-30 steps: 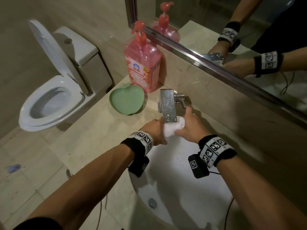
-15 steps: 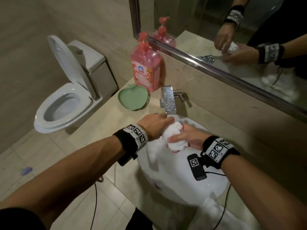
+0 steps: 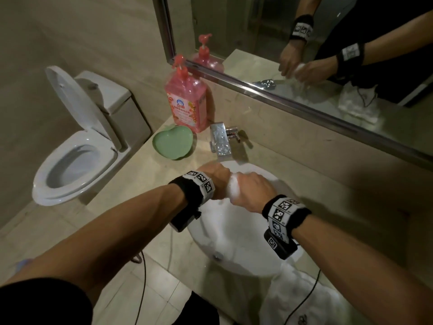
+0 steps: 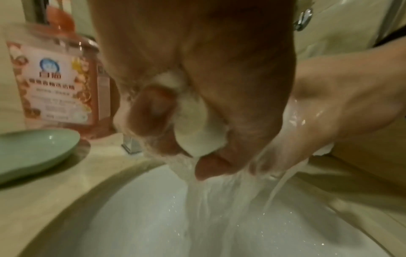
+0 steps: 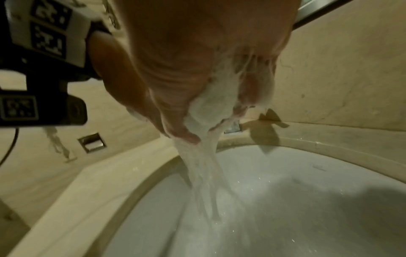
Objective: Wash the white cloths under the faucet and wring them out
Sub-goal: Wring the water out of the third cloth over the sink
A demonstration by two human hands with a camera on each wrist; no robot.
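Observation:
A wet white cloth is bunched between both hands over the white sink basin, a little in front of the chrome faucet. My left hand grips one end, fingers curled round the cloth. My right hand grips the other end, with the cloth bulging from its fist. Water streams from the cloth into the basin in both wrist views. More white cloth lies heaped on the counter at the basin's near right edge.
A pink soap pump bottle and a green heart-shaped dish stand on the beige counter left of the faucet. A toilet with raised lid is at the left. A mirror runs along the wall behind.
Both hands have drawn the cloth back from under the faucet spout to above the basin and closed tightly round it; water now pours out of the cloth.

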